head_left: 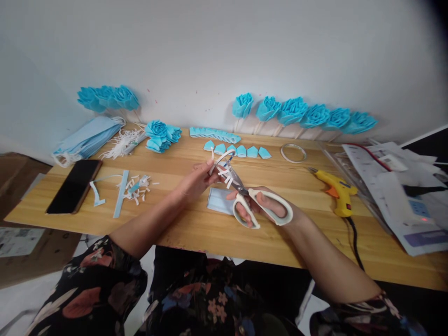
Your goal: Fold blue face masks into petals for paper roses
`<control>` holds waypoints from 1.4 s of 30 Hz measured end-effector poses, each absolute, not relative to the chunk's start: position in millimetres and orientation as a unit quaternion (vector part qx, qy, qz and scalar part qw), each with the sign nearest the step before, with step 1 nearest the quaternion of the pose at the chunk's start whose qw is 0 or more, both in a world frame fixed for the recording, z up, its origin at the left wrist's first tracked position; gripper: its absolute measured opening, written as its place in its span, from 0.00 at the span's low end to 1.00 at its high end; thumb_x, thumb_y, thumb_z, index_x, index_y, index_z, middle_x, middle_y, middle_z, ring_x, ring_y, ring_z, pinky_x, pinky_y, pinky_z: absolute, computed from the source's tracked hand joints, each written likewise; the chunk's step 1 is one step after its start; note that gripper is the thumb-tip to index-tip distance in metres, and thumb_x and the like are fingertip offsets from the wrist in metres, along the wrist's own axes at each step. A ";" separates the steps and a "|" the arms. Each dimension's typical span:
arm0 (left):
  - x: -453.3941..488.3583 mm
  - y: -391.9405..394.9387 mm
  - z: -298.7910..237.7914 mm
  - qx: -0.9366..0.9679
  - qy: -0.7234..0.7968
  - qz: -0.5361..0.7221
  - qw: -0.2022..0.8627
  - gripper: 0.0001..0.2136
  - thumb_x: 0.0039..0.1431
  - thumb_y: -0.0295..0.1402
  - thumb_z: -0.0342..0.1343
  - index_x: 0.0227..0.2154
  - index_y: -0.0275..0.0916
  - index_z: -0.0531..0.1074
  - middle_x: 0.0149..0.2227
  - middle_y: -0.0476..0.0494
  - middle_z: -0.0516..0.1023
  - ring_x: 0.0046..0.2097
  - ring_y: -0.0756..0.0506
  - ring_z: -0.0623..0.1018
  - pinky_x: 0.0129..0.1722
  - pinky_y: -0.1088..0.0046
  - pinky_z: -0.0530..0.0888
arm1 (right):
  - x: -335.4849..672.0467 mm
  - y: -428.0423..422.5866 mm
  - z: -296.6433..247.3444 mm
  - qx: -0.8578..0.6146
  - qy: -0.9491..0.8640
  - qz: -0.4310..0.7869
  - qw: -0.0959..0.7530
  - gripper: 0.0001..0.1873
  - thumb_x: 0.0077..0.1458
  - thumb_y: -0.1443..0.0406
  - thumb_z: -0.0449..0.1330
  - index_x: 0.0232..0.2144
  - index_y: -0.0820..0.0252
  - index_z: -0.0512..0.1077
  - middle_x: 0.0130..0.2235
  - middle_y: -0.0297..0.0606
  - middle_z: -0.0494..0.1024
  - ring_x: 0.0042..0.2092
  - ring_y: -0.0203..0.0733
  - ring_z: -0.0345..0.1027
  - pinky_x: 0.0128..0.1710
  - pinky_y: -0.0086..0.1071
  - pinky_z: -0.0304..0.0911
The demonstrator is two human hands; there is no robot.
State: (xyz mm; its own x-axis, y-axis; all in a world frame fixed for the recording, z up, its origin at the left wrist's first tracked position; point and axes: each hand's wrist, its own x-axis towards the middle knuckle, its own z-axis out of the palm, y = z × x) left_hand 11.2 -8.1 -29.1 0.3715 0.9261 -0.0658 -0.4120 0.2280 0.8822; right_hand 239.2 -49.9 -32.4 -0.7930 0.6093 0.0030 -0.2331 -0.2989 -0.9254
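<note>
My left hand [196,181] pinches a thin white strip [220,157] that curls up in a loop above the fingers. In my right hand [265,201] are scissors [242,190] with cream handles, thumb and fingers through the loops. Their blades point up and left, towards my left fingers. Short white snippets [226,175] show at the blades, partly covering them; I cannot tell whether the strip lies between the blades. Below the hands a folded light-blue face mask [220,200] lies on the table. Beyond them sits a row of small blue cut pieces [241,151].
Blue fabric flowers [293,111] on sticks lean against the wall. At left are stacked masks [89,135], a phone [74,186] and scraps [138,187]. At right are a tape roll [293,152], a yellow glue gun [336,190] with its cord and a power strip [416,207].
</note>
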 end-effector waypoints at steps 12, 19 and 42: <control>14.3 -12.1 -35.0 0.485 0.256 0.469 0.692 0.25 0.53 0.55 0.63 0.18 0.38 0.70 0.17 0.54 0.56 0.25 0.51 0.65 0.35 0.70 0.66 | 237.6 -48.2 -38.1 -0.145 -0.526 0.789 0.282 0.33 0.63 0.45 0.53 0.56 0.65 0.71 0.32 0.38 0.72 0.29 0.35 0.68 0.23 0.28 0.68; 12.6 -12.7 -43.7 0.517 0.265 0.457 0.674 0.28 0.54 0.57 0.61 0.14 0.38 0.64 0.18 0.52 0.58 0.25 0.51 0.60 0.30 0.69 0.60 | 235.1 -49.2 -32.5 -0.150 -0.524 0.790 0.281 0.33 0.62 0.43 0.54 0.54 0.63 0.73 0.31 0.36 0.72 0.28 0.32 0.68 0.22 0.25 0.67; 7.1 -15.4 -28.2 0.510 0.258 0.448 0.687 0.17 0.56 0.46 0.59 0.22 0.37 0.72 0.25 0.47 0.66 0.35 0.45 0.72 0.42 0.67 0.70 | 228.9 -50.6 -33.2 -0.159 -0.417 0.839 0.312 0.27 0.57 0.46 0.62 0.45 0.64 0.77 0.24 0.26 0.66 0.17 0.24 0.51 0.13 0.21 0.53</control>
